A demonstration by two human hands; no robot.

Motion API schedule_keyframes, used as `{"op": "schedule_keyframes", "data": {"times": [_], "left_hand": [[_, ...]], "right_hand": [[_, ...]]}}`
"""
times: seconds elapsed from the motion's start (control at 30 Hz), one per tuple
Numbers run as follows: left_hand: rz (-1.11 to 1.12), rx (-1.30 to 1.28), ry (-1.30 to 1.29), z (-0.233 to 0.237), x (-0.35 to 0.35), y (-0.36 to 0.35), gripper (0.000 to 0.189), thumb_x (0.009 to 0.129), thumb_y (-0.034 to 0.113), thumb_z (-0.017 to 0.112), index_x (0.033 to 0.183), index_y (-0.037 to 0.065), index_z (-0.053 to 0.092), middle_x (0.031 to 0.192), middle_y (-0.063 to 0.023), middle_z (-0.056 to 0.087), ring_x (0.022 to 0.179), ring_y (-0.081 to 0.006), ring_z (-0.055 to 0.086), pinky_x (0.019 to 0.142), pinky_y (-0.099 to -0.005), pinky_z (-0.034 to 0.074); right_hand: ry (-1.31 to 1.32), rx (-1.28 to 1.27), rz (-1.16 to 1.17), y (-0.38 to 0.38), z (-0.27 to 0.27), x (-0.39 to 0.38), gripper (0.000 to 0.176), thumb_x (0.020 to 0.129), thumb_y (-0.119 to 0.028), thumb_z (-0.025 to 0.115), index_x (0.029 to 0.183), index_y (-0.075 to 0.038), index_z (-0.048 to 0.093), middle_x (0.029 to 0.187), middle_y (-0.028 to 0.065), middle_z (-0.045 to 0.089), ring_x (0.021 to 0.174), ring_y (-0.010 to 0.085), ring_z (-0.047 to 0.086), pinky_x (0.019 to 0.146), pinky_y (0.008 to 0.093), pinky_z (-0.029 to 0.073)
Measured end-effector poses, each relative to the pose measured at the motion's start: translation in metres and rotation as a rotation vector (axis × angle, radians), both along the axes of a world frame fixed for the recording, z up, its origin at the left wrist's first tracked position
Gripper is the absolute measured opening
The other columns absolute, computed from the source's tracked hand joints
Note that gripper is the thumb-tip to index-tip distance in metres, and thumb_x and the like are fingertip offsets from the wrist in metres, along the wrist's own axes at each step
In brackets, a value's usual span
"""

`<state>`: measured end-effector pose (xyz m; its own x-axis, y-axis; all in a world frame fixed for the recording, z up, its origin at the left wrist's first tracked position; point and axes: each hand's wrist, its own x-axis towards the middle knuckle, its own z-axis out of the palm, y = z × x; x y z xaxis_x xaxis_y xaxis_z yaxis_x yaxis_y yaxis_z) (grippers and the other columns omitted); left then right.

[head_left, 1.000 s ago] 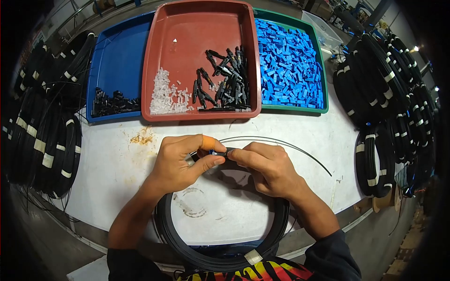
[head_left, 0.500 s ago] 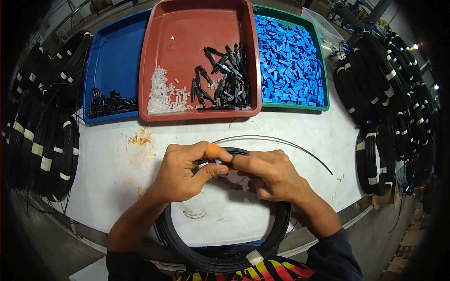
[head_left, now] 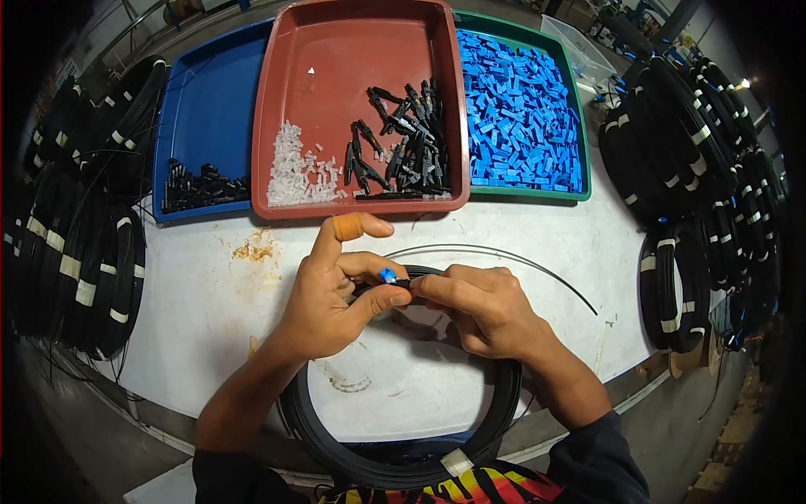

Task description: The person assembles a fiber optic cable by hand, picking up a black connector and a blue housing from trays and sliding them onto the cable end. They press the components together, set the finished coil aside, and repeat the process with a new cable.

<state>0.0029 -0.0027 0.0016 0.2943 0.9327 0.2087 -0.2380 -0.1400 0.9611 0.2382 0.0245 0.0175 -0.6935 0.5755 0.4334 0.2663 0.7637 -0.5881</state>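
A: Where are the 2 hands?
B: Close together over the white tabletop, fingertips nearly meeting. The left hand clamps a small blue-and-black plastic connector between its thumb and a bent finger, while its index finger, wrapped in an orange band, is raised clear
A: And the right hand?
B: It pinches the connector's black end, though its fingertips hide how much they cover
A: So where exactly is the connector?
B: Held between the hands, blue tip towards the left palm, over the far side of a round coil of black cable. That coil lies between the forearms, with a strip of whitish tape at its near side. A thin black cable end curves away to the right over the tabletop
A: What stands behind?
B: 3 plastic trays. The red rectangular tray in the middle bears small whitish pieces at its near left and slim black connectors at its near right. The blue rectangular tray on the left has small black parts along its near end, and the green rectangular tray on the right is spread with bright blue clips
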Motion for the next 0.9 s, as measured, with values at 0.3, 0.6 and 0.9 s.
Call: {"op": "schedule_keyframes", "data": {"times": [0.3,0.6,0.9], "left_hand": [[0.008,0.015,-0.053,-0.004,-0.01,0.009,0.032,0.094,0.004,0.074,0.113,0.005,0.048,0.104,-0.0182,0.072,0.092,-0.0162,0.073,0.079,-0.0256,0.06],[0.078,0.056,-0.174,-0.021,-0.016,0.018,0.038,0.085,0.014,0.086,0.103,0.009,0.053,0.109,-0.0077,0.06,0.09,-0.01,0.059,0.084,-0.024,0.051],[0.154,0.135,0.023,0.001,-0.004,0.009,0.032,0.083,0.004,0.087,0.095,0.005,0.058,0.088,-0.0077,0.068,0.08,-0.0098,0.06,0.076,-0.0257,0.047]], "right_hand": [[0.316,-0.071,-0.251,-0.001,-0.014,0.0,0.031,0.086,0.013,0.066,0.115,0.001,0.062,0.087,0.0101,0.073,0.081,0.0186,0.075,0.069,0.0287,0.058],[0.25,-0.115,-0.375,0.003,-0.008,-0.004,0.02,0.086,0.004,0.077,0.102,0.001,0.066,0.088,0.01,0.071,0.071,0.0182,0.069,0.064,0.0285,0.054],[0.236,-0.013,-0.332,0.0,-0.003,-0.003,0.018,0.081,0.002,0.081,0.096,0.0,0.072,0.083,0.0091,0.067,0.069,0.0201,0.066,0.059,0.0305,0.051]]}}
